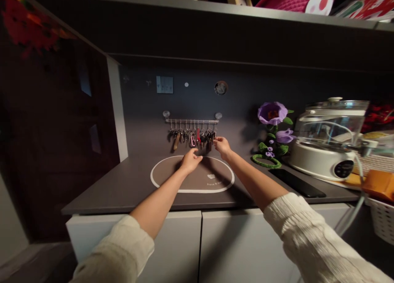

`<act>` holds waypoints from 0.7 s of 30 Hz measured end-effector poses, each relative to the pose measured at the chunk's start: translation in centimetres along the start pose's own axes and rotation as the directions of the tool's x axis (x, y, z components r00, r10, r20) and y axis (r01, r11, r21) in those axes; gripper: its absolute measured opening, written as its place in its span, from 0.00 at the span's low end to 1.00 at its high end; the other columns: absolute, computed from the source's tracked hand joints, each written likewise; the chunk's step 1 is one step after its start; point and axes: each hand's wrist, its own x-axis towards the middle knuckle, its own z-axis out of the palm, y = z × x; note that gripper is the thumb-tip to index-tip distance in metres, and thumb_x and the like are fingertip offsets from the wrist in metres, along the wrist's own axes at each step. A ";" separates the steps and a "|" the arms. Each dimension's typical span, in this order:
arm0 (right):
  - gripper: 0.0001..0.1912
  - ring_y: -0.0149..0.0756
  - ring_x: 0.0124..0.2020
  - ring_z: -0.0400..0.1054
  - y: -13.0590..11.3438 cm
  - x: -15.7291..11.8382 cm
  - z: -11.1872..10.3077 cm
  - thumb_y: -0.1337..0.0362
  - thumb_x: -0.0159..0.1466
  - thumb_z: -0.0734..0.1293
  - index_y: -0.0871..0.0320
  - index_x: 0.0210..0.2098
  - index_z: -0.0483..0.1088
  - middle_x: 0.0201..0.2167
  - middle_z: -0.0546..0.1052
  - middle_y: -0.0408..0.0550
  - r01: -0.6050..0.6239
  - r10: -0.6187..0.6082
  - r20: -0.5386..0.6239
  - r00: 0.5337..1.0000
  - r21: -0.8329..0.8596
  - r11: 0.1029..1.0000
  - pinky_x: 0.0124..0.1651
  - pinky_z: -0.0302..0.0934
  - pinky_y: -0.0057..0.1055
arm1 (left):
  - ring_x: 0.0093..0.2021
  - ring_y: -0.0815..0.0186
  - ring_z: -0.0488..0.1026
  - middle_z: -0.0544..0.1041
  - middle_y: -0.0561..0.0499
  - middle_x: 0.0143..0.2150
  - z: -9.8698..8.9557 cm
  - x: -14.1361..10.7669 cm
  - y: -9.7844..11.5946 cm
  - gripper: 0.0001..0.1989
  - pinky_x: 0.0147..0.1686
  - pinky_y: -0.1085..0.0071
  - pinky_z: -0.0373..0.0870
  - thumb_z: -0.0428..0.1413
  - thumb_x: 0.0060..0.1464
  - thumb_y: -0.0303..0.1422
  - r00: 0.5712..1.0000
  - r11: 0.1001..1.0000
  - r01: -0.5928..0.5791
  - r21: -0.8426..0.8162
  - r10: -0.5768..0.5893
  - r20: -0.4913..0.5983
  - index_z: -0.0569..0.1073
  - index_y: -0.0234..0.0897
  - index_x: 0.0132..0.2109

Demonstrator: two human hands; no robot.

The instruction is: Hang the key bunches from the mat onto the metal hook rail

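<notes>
A clear rail [192, 121] with hooks is fixed to the dark back wall, and several keys [181, 135] and key fobs hang from it. Among them are a tan strap [176, 142], a pink carabiner [192, 140] and a red piece [198, 135]. My right hand [222, 147] is at the rail's right end, fingers pinched at the rightmost hanging item, which is too small to name. Below the middle of the rail, my left hand [191, 160] hovers over the oval mat [166, 174], its thumb and fingers apart and nothing between them.
Right of the mat stand a purple flower ornament [272, 113], a black phone [297, 182] and a white appliance [323, 156] with a clear top and a cable. A white basket [381, 219] is at the far right. A shelf [197, 8] overhangs the counter [107, 188].
</notes>
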 end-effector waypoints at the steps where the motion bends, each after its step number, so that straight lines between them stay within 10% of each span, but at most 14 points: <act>1: 0.10 0.23 0.18 0.56 0.1 -1.0 0.2 0.71 0.50 0.63 0.58 0.33 0.63 0.19 0.64 0.38 -0.008 0.008 0.014 1.000 0.030 1.000 0.23 0.53 0.22 | 0.23 0.74 0.63 0.65 0.58 0.22 -0.7 -0.4 0.5 0.26 0.28 0.76 0.61 0.54 0.46 0.32 1.000 0.998 -0.016 -0.063 0.015 -0.020 0.61 0.35 0.54; 10: 0.46 0.27 0.23 0.58 1.2 -9.9 1.1 0.65 0.50 0.68 0.51 0.61 0.39 0.25 0.67 0.39 0.195 -0.220 0.299 0.928 0.112 0.974 0.32 0.58 0.29 | 0.24 0.77 0.61 0.66 0.60 0.25 -7.9 -6.5 1.1 0.49 0.31 0.77 0.61 0.55 0.45 0.27 0.970 0.960 -0.234 -0.157 0.242 0.035 0.28 0.41 0.63; 16: 0.52 0.28 0.24 0.58 2.0 -12.5 0.8 0.66 0.50 0.67 0.56 0.63 0.29 0.27 0.69 0.42 0.331 -0.318 0.453 0.833 0.053 0.942 0.35 0.58 0.30 | 0.24 0.77 0.61 0.66 0.60 0.27 -9.1 -9.1 -1.1 0.52 0.29 0.79 0.61 0.55 0.45 0.26 0.971 0.976 -0.199 -0.083 0.208 0.117 0.22 0.41 0.61; 21: 0.52 0.28 0.25 0.59 2.2 -12.7 0.8 0.67 0.49 0.67 0.56 0.63 0.29 0.27 0.69 0.41 0.320 -0.300 0.450 0.841 0.032 0.947 0.35 0.58 0.30 | 0.25 0.77 0.61 0.66 0.60 0.27 -9.1 -9.2 -1.5 0.52 0.29 0.79 0.61 0.55 0.45 0.26 0.973 0.976 -0.183 -0.120 0.197 0.119 0.21 0.41 0.61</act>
